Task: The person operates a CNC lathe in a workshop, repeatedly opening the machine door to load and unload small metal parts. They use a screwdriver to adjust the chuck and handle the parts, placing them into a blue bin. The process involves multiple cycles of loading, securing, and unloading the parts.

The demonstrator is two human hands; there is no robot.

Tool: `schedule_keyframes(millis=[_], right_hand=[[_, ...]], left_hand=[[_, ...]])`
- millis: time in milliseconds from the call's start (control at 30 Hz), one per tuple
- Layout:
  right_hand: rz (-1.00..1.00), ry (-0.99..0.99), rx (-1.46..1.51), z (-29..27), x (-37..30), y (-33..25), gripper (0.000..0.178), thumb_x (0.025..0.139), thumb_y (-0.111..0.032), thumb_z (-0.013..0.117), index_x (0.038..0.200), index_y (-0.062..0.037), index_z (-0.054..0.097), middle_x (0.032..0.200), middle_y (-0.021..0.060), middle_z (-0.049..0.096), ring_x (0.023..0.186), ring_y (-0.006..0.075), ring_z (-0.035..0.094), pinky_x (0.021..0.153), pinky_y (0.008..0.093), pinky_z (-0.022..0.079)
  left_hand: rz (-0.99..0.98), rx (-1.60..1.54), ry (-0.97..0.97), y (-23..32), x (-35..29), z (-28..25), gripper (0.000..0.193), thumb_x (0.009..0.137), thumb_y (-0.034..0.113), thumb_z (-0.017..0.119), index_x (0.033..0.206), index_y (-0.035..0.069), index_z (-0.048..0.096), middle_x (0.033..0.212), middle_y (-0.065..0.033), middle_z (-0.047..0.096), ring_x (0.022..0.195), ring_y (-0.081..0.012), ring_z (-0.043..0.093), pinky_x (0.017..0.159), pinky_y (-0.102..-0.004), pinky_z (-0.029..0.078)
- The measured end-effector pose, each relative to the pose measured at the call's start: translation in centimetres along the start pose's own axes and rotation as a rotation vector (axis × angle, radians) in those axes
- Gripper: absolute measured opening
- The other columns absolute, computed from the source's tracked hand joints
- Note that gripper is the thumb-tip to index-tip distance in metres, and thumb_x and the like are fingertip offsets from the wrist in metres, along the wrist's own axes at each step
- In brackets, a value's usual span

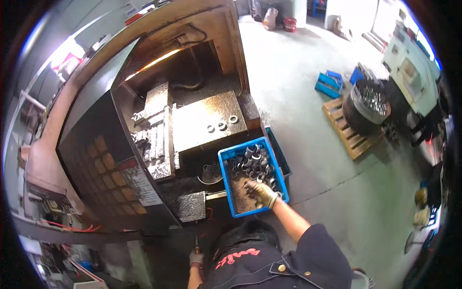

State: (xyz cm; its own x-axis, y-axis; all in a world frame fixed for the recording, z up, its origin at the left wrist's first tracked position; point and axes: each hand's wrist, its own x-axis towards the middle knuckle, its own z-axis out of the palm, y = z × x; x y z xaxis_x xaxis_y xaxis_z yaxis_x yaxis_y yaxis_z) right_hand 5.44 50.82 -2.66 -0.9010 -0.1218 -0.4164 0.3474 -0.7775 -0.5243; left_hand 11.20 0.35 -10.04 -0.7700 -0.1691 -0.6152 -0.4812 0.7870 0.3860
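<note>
My right hand (263, 194), in a stained pale glove, reaches over a blue plastic crate (223, 166). Its fingers stretch out toward the left, apart as far as I can see, with darkened tips. Beside and beyond them, dark and silvery metal rings (255, 161) lie heaped in the crate; a bare brown patch shows on its bottom. Low in the head view, my gloved left hand (196, 258) is closed round a slim pointed tool (196, 243) with an orange part near the grip; its exact kind is too small to tell.
An opened machine holds a wet metal table (202, 118) with 3 rings (222, 126) on it. Its dark door (103, 159) stands at left. A second crate (279, 151) sits behind the first. Farther right, a drum of metal pieces (366, 108) rests on a wooden pallet (347, 132).
</note>
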Motion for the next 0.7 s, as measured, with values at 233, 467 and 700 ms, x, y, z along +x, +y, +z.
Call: schedule_keyframes(millis=[233, 467, 700], right_hand=[[0.235, -0.308, 0.103, 6.6, -0.4, 4.6, 0.026, 0.091, -0.025, 0.055, 0.110, -0.0088, 0.052, 0.108, 0.0088, 0.060, 0.097, 0.0187, 0.059, 0.082, 0.0336, 0.049], [0.302, -0.451, -0.085, 11.6, 2.0, 4.9, 0.020, 0.094, -0.024, 0.050, 0.107, -0.0087, 0.051, 0.119, 0.0145, 0.056, 0.102, 0.0239, 0.058, 0.085, 0.0373, 0.048], [0.104, -0.383, -0.059, 19.0, 5.0, 7.9, 0.018, 0.093, -0.022, 0.050, 0.101, -0.0060, 0.053, 0.108, 0.0134, 0.058, 0.099, 0.0256, 0.056, 0.086, 0.0385, 0.046]], left_hand=[[0.062, -0.041, 0.131, 0.8, -2.8, 0.4, 0.061, 0.065, 0.018, 0.064, 0.121, 0.001, 0.051, 0.113, -0.0242, 0.058, 0.109, -0.0363, 0.055, 0.088, -0.0378, 0.045], [-0.041, -0.021, 0.062, -1.9, -6.0, 0.2, 0.060, 0.067, 0.023, 0.064, 0.121, 0.002, 0.051, 0.117, -0.0244, 0.056, 0.112, -0.0367, 0.053, 0.090, -0.0397, 0.044], [-0.159, -0.061, 0.039, -9.2, -6.5, 1.1, 0.045, 0.070, 0.025, 0.064, 0.110, 0.008, 0.055, 0.112, -0.0204, 0.058, 0.107, -0.0385, 0.054, 0.086, -0.0421, 0.044]])
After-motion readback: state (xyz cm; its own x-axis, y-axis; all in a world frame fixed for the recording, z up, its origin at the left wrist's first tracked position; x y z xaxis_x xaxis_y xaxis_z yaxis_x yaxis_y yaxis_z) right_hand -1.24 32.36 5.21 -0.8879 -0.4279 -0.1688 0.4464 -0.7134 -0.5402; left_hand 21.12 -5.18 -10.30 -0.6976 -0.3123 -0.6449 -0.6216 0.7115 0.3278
